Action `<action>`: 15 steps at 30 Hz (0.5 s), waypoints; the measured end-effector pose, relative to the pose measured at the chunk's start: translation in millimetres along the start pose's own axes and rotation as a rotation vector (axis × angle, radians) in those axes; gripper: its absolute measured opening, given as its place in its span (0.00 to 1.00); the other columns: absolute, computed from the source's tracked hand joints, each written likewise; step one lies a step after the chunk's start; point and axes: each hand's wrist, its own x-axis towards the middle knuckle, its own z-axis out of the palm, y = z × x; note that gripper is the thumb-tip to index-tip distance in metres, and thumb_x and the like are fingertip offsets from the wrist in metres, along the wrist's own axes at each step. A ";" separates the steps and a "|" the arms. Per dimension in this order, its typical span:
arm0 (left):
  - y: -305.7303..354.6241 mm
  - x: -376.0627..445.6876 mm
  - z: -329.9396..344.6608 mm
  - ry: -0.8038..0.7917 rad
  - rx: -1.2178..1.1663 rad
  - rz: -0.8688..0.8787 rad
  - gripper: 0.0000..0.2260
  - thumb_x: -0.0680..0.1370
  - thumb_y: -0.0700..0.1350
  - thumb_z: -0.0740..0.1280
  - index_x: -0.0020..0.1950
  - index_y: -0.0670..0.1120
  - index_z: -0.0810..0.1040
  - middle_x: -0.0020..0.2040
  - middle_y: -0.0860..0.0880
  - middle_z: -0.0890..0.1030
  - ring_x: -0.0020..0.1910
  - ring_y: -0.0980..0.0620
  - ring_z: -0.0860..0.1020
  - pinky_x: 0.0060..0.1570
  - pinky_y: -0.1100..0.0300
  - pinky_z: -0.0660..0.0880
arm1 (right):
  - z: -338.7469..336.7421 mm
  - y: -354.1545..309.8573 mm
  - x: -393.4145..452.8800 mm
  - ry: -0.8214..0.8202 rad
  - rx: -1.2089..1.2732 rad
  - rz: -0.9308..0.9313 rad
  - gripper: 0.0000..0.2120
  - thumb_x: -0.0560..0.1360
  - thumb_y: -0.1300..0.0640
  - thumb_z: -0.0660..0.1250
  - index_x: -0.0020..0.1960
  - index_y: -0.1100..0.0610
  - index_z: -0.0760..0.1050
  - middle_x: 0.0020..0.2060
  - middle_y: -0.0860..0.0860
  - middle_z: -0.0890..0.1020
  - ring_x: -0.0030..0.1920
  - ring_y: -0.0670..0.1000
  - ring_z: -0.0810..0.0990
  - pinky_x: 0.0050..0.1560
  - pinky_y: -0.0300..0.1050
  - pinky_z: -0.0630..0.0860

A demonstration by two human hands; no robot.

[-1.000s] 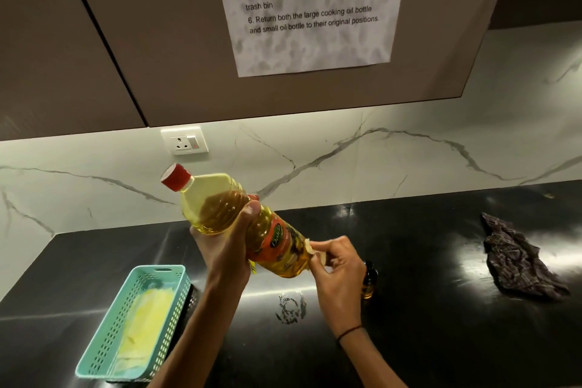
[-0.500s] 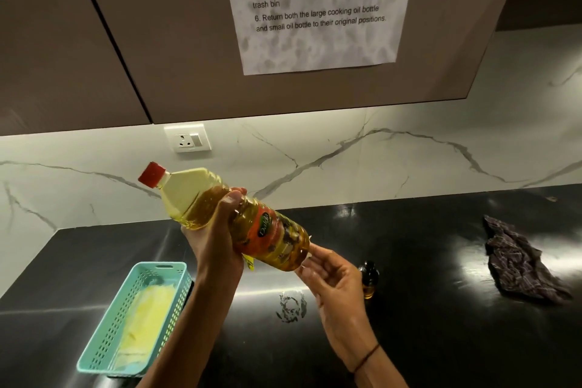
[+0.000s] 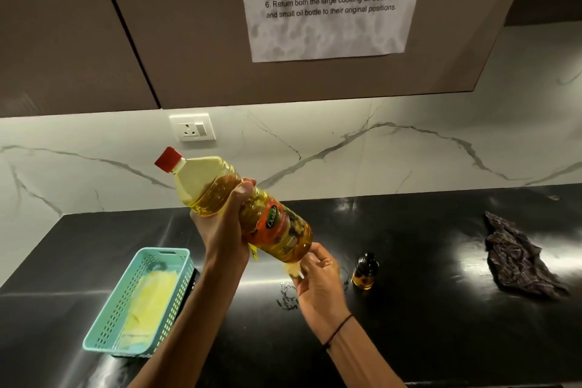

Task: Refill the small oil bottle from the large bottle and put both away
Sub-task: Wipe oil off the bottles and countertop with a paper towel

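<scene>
My left hand [image 3: 222, 227] grips the large oil bottle [image 3: 277, 225] around its middle and holds it tilted above the black countertop [image 3: 425, 324], red cap [image 3: 168, 159] up to the left. The bottle is closed and holds yellow oil. My right hand [image 3: 318, 280] is under the bottle's base, pinching a small pale wad [image 3: 293, 269] against it. The small dark oil bottle [image 3: 364, 271] stands upright on the counter just right of my right hand, capped, with amber oil in its lower part.
A teal plastic basket [image 3: 176, 287] with yellow cloths inside sits at the front left. A crumpled dark cloth [image 3: 519, 258] lies at the right. A smear [image 3: 288, 296] marks the counter below my hands. Brown wall cabinets [image 3: 189, 25] hang overhead with an instruction sheet [image 3: 330, 0].
The big bottle has stayed tilted in my left hand and shifted slightly. My right hand opened under its base half a second ago and now presses the pale wad against the base again.
</scene>
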 end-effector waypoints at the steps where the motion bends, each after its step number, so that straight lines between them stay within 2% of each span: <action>1: 0.1 0.9 -3.6 0.012 -0.004 -0.005 0.37 0.59 0.52 0.80 0.66 0.43 0.76 0.59 0.37 0.85 0.56 0.39 0.86 0.54 0.40 0.85 | -2.8 -2.6 -3.4 -0.007 0.005 -0.002 0.05 0.72 0.64 0.72 0.47 0.61 0.80 0.42 0.57 0.85 0.46 0.55 0.84 0.44 0.44 0.81; 3: -1.6 0.9 -9.4 0.041 0.000 -0.021 0.35 0.58 0.52 0.80 0.63 0.47 0.77 0.60 0.37 0.84 0.56 0.40 0.86 0.54 0.40 0.84 | -7.7 -10.7 -1.5 -0.011 0.014 -0.037 0.09 0.69 0.64 0.71 0.49 0.62 0.80 0.43 0.57 0.86 0.44 0.53 0.85 0.45 0.45 0.82; 6: -9.0 -2.9 -14.5 0.058 0.003 -0.049 0.33 0.58 0.52 0.81 0.62 0.49 0.77 0.61 0.37 0.84 0.56 0.41 0.86 0.52 0.44 0.85 | -7.8 -16.9 12.3 -0.006 -0.010 -0.089 0.08 0.74 0.69 0.68 0.53 0.66 0.81 0.46 0.59 0.87 0.46 0.54 0.86 0.49 0.47 0.84; 9: -13.9 -7.3 -15.1 0.069 0.005 -0.057 0.41 0.57 0.52 0.81 0.68 0.44 0.74 0.61 0.37 0.84 0.56 0.41 0.86 0.48 0.50 0.86 | -6.3 -5.6 23.2 -0.020 -0.089 -0.078 0.08 0.77 0.73 0.66 0.53 0.67 0.81 0.44 0.59 0.87 0.48 0.56 0.86 0.51 0.49 0.85; 10: -13.9 -7.2 -15.3 0.076 0.007 -0.057 0.42 0.56 0.53 0.81 0.68 0.45 0.74 0.60 0.39 0.84 0.56 0.43 0.87 0.47 0.51 0.86 | -7.6 -0.7 23.5 -0.045 -0.119 -0.071 0.08 0.77 0.72 0.66 0.52 0.67 0.82 0.44 0.60 0.86 0.49 0.57 0.86 0.52 0.49 0.85; 13: -10.5 -3.2 -19.1 0.095 0.015 -0.035 0.30 0.55 0.53 0.80 0.55 0.55 0.76 0.49 0.49 0.87 0.48 0.50 0.88 0.46 0.54 0.86 | -19.4 14.2 15.9 -0.164 -0.228 -0.060 0.08 0.77 0.72 0.67 0.51 0.66 0.83 0.47 0.62 0.86 0.51 0.58 0.86 0.54 0.48 0.83; 15: -11.0 1.0 -25.5 0.119 0.022 -0.034 0.30 0.55 0.53 0.80 0.55 0.57 0.74 0.52 0.48 0.86 0.50 0.49 0.87 0.47 0.53 0.86 | -33.9 25.8 9.6 -0.218 -0.329 -0.034 0.08 0.77 0.71 0.68 0.53 0.65 0.84 0.49 0.61 0.87 0.52 0.57 0.86 0.56 0.49 0.82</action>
